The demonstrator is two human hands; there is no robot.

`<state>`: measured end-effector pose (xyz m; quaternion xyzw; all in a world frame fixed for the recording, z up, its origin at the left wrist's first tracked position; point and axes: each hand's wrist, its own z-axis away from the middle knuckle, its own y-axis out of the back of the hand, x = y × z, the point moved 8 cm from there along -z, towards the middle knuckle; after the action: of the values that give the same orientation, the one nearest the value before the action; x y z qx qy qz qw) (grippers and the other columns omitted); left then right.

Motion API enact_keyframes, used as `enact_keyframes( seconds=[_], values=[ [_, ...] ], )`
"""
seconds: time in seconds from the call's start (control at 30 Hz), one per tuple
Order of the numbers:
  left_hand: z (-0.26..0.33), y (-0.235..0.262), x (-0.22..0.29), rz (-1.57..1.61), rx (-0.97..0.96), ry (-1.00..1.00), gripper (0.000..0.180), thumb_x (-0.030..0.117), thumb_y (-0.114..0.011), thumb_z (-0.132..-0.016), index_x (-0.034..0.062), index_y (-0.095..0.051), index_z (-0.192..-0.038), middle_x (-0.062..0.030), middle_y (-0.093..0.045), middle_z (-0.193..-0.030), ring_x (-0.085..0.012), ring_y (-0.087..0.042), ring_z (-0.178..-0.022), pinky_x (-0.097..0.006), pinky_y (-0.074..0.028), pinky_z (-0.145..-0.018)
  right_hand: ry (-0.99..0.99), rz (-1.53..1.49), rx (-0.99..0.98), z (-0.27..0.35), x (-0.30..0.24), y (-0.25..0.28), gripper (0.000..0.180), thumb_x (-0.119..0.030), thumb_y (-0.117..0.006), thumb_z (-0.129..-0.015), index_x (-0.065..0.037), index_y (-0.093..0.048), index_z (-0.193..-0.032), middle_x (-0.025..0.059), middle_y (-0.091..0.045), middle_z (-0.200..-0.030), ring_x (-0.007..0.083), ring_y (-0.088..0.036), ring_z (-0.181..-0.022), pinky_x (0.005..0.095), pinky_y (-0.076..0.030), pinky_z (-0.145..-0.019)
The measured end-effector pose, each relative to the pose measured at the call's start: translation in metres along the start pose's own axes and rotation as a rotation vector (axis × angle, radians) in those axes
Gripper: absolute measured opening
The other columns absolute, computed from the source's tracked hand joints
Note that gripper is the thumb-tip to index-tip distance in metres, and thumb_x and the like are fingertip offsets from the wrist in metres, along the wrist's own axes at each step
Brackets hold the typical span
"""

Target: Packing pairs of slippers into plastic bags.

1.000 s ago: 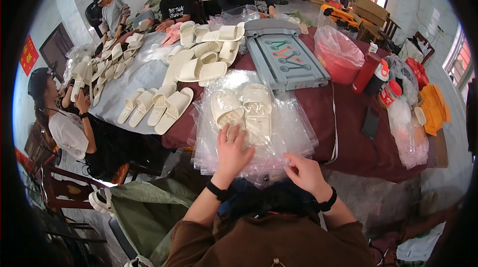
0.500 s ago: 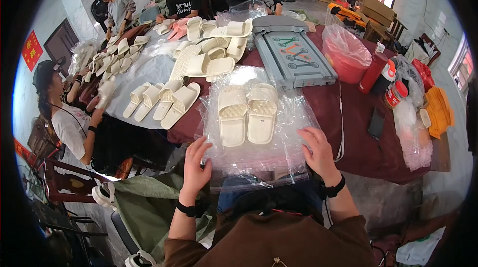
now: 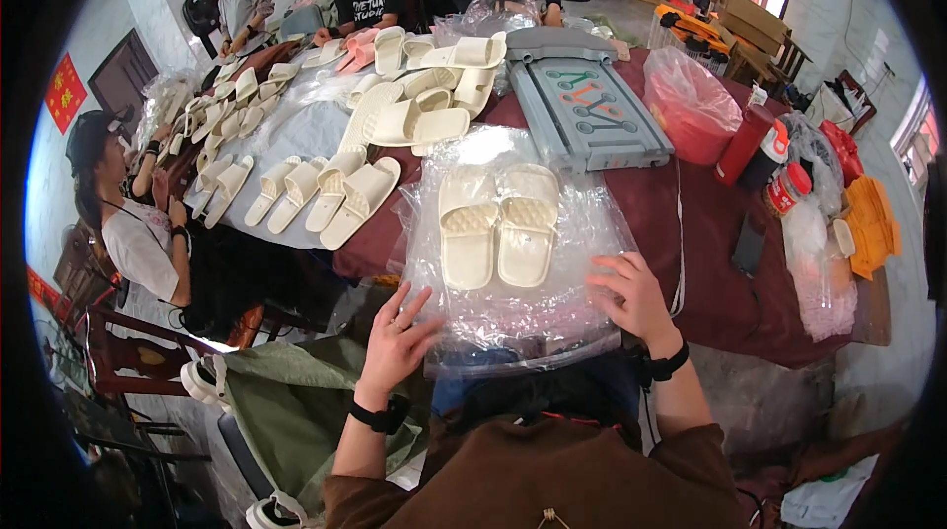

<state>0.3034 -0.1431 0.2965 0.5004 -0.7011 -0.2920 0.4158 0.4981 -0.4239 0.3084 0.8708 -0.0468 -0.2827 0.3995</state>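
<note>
A pair of cream slippers (image 3: 525,258) lies side by side in front of me, toes away, with a clear plastic bag (image 3: 493,332) spread around them. Glare makes it hard to see whether the plastic covers them fully. My left hand (image 3: 397,343) is at the near left edge of the bag, fingers spread and holding nothing. Over the bag's right side, my right hand (image 3: 631,297) has its fingers bent but apart, with nothing in them. Both hands stay clear of the slippers themselves.
More cream slippers (image 3: 414,122) lie in rows and a heap at left. Beyond the bag stands a grey plastic case (image 3: 592,105). To the right are a pink bag-lined bucket (image 3: 691,114), a red bottle (image 3: 742,144) and a phone (image 3: 749,245). Several people work around the table.
The two slippers before me have shifted slightly. My left hand's fingers have spread toward the bag. At far left, a person has set down the slippers they held and their hands have drawn back.
</note>
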Motion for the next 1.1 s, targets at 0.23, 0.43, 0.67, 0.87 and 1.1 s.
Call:
enact_keyframes(
  seconds=[0.23, 0.43, 0.67, 0.87, 1.1],
  values=[
    [-0.004, 0.006, -0.007, 0.424, 0.346, 0.102, 0.009, -0.003, -0.061, -0.088, -0.0008, -0.069, -0.086, -0.0113, -0.074, -0.091, -0.0317, -0.071, -0.099, -0.038, -0.055, -0.089, 0.012, -0.087, 0.072, 0.009, 0.022, 0.003, 0.009, -0.009, -0.069, -0.080, -0.006, -0.073, -0.087, 0.0066, -0.073, -0.100, 0.0290, -0.059, -0.092, 0.0382, -0.050, -0.082],
    [-0.004, -0.039, -0.050, 0.814, 0.444, 0.657, 0.019, 0.008, -0.053, -0.102, -0.0033, -0.064, -0.091, -0.0048, -0.062, -0.066, -0.0088, -0.062, -0.061, -0.025, -0.049, -0.055, -0.283, -0.115, 0.107, 0.011, 0.024, -0.005, 0.016, -0.016, -0.069, -0.089, -0.003, -0.069, -0.080, 0.0076, -0.068, -0.076, 0.0266, -0.060, -0.072, 0.0381, -0.048, -0.064],
    [-0.019, -0.065, -0.064, 0.689, 0.344, 0.848, 0.025, 0.017, -0.065, -0.097, -0.0029, -0.064, -0.081, -0.0031, -0.059, -0.058, -0.0085, -0.057, -0.049, -0.026, -0.043, -0.046, -0.497, 0.021, 0.194, 0.020, 0.043, -0.019, 0.015, -0.018, -0.072, -0.087, -0.005, -0.067, -0.094, 0.0069, -0.058, -0.065, 0.0265, -0.059, -0.069, 0.0406, -0.046, -0.062],
    [-0.013, -0.075, -0.071, 0.732, 0.294, 0.901, 0.021, 0.015, -0.065, -0.094, -0.0023, -0.064, -0.082, -0.0026, -0.060, -0.057, -0.0089, -0.056, -0.048, -0.026, -0.043, -0.046, -0.244, 0.364, 0.504, 0.005, -0.017, 0.013, 0.030, -0.011, -0.070, -0.083, -0.009, -0.065, -0.112, 0.0084, -0.063, -0.097, 0.0307, -0.059, -0.094, 0.0420, -0.049, -0.081],
    [-0.013, -0.069, -0.064, 0.697, 0.315, 0.871, 0.020, 0.015, -0.064, -0.096, -0.0017, -0.063, -0.083, -0.0028, -0.061, -0.060, -0.0082, -0.056, -0.049, -0.026, -0.043, -0.047, 0.273, 0.075, 0.072, -0.019, -0.086, -0.045, 0.034, -0.020, -0.073, -0.084, -0.010, -0.065, -0.115, 0.0131, -0.059, -0.117, 0.0323, -0.054, -0.113, 0.0439, -0.046, -0.094]
  ],
)
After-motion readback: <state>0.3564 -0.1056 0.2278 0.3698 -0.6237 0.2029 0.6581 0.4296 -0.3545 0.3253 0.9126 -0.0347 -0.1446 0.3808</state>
